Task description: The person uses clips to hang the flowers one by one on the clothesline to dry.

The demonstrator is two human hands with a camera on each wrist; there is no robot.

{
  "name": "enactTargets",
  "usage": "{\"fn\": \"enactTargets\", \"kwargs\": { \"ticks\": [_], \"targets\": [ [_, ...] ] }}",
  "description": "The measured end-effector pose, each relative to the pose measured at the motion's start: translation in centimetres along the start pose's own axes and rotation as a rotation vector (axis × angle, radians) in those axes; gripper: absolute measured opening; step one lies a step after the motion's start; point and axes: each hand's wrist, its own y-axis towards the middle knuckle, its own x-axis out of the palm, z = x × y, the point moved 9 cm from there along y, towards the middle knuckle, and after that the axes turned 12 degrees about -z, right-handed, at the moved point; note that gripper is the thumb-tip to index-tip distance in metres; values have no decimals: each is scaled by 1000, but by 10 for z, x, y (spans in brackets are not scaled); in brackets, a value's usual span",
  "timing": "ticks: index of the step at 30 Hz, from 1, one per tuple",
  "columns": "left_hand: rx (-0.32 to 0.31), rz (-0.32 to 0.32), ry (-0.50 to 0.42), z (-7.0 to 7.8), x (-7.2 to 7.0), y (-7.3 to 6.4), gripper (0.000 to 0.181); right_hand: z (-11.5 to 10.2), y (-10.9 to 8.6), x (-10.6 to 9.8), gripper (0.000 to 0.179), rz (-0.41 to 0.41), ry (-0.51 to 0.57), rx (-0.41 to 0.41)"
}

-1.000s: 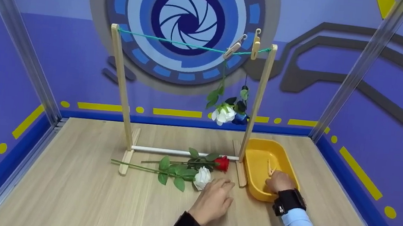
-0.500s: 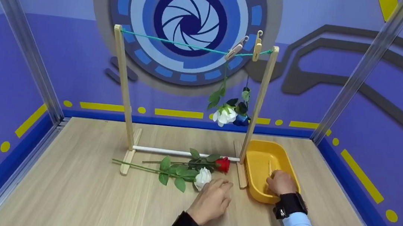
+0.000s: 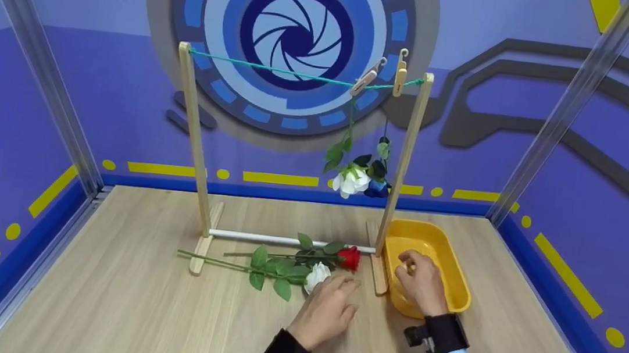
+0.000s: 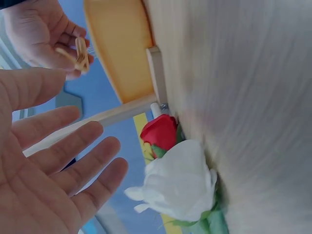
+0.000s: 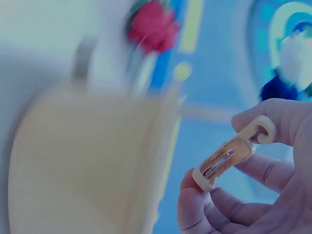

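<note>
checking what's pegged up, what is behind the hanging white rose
In the head view, a blue rose and the wall show behind the hanging white rose, which hides the blue bloom's left part.

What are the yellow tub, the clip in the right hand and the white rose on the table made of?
The yellow tub looks like smooth plastic: rounded corners, one even colour. The clip could be wood or plastic, matte and tan, with a shiny silvery spring, probably metal. The white rose may be matte cloth: its petals look soft and dull.
</note>
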Motion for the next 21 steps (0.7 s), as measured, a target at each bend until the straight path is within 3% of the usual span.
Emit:
{"fn": "enactTargets", "kwargs": {
  "ticks": [6, 15, 21],
  "targets": [
    [17, 52, 25, 0, -11, -5, 44, -35, -10, 20, 19, 14, 96, -73],
    [-27, 58, -60, -13, -13, -6, 44, -51, -16, 40, 24, -10, 198, -163],
    [-43, 75, -74, -19, -16, -9, 44, -58, -21, 57, 29, -130, 236, -219]
  ]
}}
